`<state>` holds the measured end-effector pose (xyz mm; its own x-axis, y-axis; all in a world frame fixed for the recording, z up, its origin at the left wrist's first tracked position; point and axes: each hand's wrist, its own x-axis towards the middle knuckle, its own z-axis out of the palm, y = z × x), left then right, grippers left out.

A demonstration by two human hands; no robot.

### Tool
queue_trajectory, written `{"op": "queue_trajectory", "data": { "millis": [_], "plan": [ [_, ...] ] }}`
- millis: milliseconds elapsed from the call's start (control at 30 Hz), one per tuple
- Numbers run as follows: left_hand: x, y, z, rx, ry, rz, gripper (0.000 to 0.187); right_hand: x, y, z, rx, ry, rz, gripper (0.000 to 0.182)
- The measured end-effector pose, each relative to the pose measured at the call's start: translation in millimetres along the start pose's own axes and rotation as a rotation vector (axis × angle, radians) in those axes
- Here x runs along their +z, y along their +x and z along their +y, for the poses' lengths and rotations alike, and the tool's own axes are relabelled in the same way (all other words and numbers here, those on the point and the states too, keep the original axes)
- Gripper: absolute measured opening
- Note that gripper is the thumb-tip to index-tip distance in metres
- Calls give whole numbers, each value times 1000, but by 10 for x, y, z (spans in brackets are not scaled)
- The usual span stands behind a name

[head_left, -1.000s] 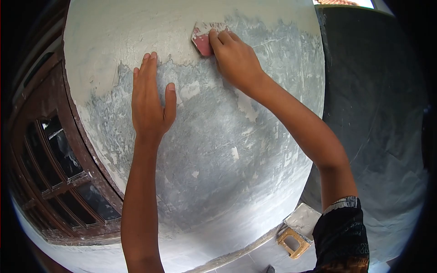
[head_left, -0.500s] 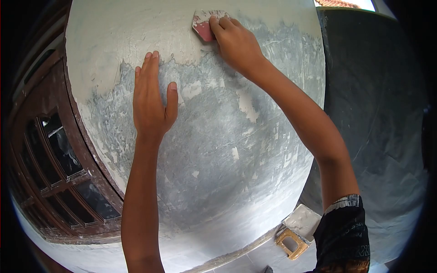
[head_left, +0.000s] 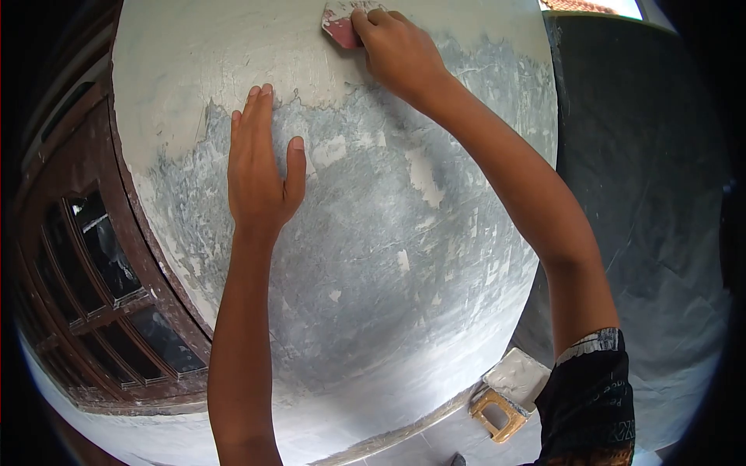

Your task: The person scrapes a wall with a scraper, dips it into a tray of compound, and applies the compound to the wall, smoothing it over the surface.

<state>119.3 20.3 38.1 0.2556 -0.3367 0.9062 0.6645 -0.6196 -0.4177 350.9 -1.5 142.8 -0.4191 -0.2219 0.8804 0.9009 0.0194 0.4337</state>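
Observation:
Before me is a wall [head_left: 365, 256], its upper band coated in pale filler and its lower part patchy grey. My right hand [head_left: 400, 58] grips a reddish putty scraper [head_left: 342, 29] smeared with white filler, held against the coated band near the top of the view. My left hand [head_left: 263, 163] lies flat on the wall, fingers pointing up and thumb apart, holding nothing. Its fingertips reach the ragged lower edge of the filler.
A brown wooden window frame [head_left: 116, 311] with glass panes borders the wall on the left. To the right hangs a dark sheet [head_left: 645, 155]. On the floor below, a container of white filler [head_left: 519, 378] sits by a yellowish stool [head_left: 497, 415].
My right hand has slid the scraper up the wall and slightly left. My left hand stays in its place on the wall.

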Motion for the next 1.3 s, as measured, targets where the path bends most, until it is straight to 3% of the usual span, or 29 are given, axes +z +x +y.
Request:
{"op": "queue_trajectory", "data": {
  "millis": [167, 233, 367, 433, 467, 533, 667, 833, 867, 933, 967, 1033, 1200, 1300],
  "plan": [
    [-8, -5, 1, -12, -28, 4, 54, -433, -770, -476, 29, 169, -88, 44],
    [0, 3, 12, 2, -17, -3, 54, -646, -703, -429, 82, 268, -104, 42],
    [11, -8, 1, 1, 14, -5, 55, -332, -177, 65, 132, 174, -34, 46],
    [10, -7, 3, -2, 16, -6, 55, -213, -36, 175, 149, 180, -43, 17],
    [8, -7, 4, 1, 17, -9, 55, -171, -91, 176, 152, 182, -42, 17],
    [0, -7, -1, -5, 16, -11, 54, -14, -303, 167, 35, 40, -36, 48],
    [-7, -1, 10, 2, 7, -5, 54, -405, -947, -368, 36, 194, -116, 50],
    [11, -10, 1, 11, 13, -14, 54, -447, -484, -95, 129, 270, 46, 33],
    [15, -12, 1, 10, 11, -15, 54, -375, -331, 23, 147, 216, 49, 43],
    [9, -9, -2, 1, 14, -21, 54, -248, -140, 179, 199, 203, -3, 15],
    [4, -3, 2, 3, 15, -22, 54, -201, -179, 210, 201, 204, -1, 15],
    [-4, 0, 12, -5, 33, -18, 54, -50, -383, 253, 81, 32, -51, 46],
    [-11, -5, 25, -3, 17, -17, 54, -538, -1053, -459, 112, 282, -207, 49],
    [2, 7, 12, 2, 16, -12, 54, -691, -725, -381, 151, 313, -87, 38]
  ]
}}
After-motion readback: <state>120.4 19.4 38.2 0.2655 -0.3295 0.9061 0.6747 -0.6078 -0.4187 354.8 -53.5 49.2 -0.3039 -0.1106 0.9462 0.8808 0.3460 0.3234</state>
